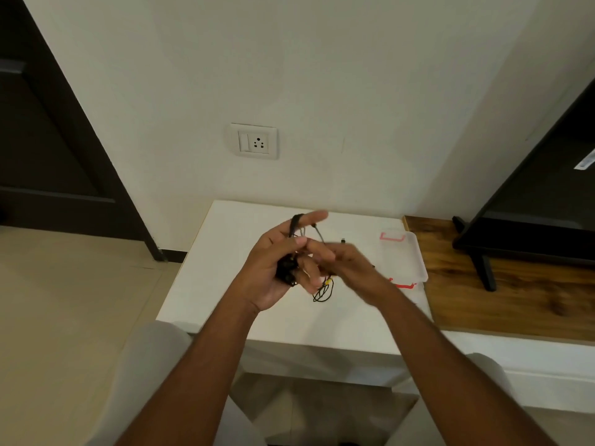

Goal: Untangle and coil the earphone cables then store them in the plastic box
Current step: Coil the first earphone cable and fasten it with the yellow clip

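Observation:
Over the white table (225, 284), my left hand (277, 268) holds a black earphone cable (286, 268), bunched in the palm and looped over the raised fingers. My right hand (347, 262), blurred, pinches a strand of the same cable right beside the left fingers. A thin black loop with a small yellow bit (323, 292) hangs below both hands. The clear plastic box (409, 259) with red latches lies on the table to the right of my right hand. A small dark plug (344, 241) shows just above my right hand.
A wall socket (254, 142) sits on the wall behind the table. A wooden unit (499, 284) with a black TV stand (483, 268) adjoins the table's right side. A dark door frame is at the left. My knees show below the table's front edge.

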A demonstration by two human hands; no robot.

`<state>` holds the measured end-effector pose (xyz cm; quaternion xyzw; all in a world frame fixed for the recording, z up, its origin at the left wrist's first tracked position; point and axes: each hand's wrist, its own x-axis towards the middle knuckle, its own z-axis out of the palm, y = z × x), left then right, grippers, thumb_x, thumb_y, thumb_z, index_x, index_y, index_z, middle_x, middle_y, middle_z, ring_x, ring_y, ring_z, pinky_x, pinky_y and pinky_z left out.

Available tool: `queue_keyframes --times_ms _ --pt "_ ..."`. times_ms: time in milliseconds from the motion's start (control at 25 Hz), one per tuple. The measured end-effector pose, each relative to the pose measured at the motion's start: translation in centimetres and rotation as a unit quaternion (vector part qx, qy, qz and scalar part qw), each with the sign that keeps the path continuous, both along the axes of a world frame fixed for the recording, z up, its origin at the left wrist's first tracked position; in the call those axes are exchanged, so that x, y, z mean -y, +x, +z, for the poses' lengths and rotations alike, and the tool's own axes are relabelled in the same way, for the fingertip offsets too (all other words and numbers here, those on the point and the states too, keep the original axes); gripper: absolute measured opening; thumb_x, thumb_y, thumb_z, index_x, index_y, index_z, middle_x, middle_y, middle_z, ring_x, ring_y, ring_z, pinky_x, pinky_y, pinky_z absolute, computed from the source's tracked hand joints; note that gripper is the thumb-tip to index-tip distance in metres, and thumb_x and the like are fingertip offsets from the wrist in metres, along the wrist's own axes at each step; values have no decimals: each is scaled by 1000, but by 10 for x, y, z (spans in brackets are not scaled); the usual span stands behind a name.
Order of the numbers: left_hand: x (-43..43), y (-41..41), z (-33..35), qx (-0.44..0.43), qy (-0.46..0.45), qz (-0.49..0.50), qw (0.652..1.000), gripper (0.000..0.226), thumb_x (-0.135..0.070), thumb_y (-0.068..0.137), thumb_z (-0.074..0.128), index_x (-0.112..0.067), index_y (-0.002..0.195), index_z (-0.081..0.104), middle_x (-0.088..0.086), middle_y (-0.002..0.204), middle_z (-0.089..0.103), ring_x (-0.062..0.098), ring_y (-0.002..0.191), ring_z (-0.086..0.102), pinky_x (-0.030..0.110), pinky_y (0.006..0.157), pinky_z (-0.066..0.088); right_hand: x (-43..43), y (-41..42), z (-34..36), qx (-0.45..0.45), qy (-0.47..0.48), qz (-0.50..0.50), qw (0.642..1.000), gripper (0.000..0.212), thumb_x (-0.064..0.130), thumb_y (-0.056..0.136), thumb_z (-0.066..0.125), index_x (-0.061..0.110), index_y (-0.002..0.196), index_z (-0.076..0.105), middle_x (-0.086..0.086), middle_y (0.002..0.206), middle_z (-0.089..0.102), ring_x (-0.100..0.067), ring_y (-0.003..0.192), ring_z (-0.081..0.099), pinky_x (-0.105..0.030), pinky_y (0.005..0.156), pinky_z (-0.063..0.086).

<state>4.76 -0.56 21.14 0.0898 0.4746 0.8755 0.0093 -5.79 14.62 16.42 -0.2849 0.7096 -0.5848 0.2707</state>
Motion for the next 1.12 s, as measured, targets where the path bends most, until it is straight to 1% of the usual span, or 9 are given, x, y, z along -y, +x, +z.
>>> queue_keyframes --times_ms 80,200,360,440,560,760,880,1000,1120 --pt "3 -1 5 -1 38 -13 999 47 -4 95 36 -19 137 49 19 108 71 29 72 73 36 52 60 -2 14 -21 17 79 43 996 22 23 99 52 17 115 66 -6 95 73 -29 94 69 -37 91 48" --pt "9 -3 6 10 79 5 997 55 -7 96 32 -26 147 36 19 134 59 39 110 65 47 67 62 -8 43 -37 -22 197 104 975 28 21 103 45 16 129 53 0 95 72 -23 93 70 -36 89 53" --pt "16 -7 -4 14 110 40 993 61 -4 101 24 -41 150 25 16 142 53 43 125 53 60 86 53 -20 86 -11 -131 278 128 943 41 34 103 43 31 141 29 2 90 65 -14 76 64 -30 76 55" --pt "19 -10 -11 24 94 56 994 66 -1 102 22 -47 149 19 15 143 52 44 126 52 65 93 47 -18 103 14 -205 268 108 935 35 34 104 40 32 138 33 2 87 62 -11 74 59 -24 71 50" --pt "18 -11 -17 40 19 68 997 69 3 101 21 -44 151 15 15 140 55 43 122 56 65 93 47 -15 110 47 -265 225 42 937 24 33 102 46 28 122 57 17 80 55 -2 70 53 -15 68 41" --pt "15 -9 -21 55 -67 66 994 65 8 97 25 -30 149 28 15 131 62 39 112 64 50 77 58 -20 102 78 -318 220 -50 921 17 35 96 55 30 105 69 17 92 65 -7 84 60 -27 80 53" --pt "12 -9 -23 71 -124 59 988 59 8 94 34 -24 143 41 12 102 71 24 73 68 31 54 51 -17 90 91 -344 230 -18 910 13 34 94 59 33 100 71 21 89 60 -5 83 59 -30 79 53" --pt "1 -7 -18 57 -130 27 990 21 -18 101 44 -14 110 63 8 61 49 15 42 33 23 44 23 -10 64 98 -335 174 -30 926 10 24 90 66 29 97 71 13 91 65 -2 79 61 -23 71 50" --pt "-3 -5 -9 74 -105 -16 992 51 -55 95 37 -10 90 61 2 50 28 10 40 16 21 44 15 -3 30 104 -266 80 -61 959 13 15 82 76 24 91 72 7 78 66 -2 54 55 -12 56 41"
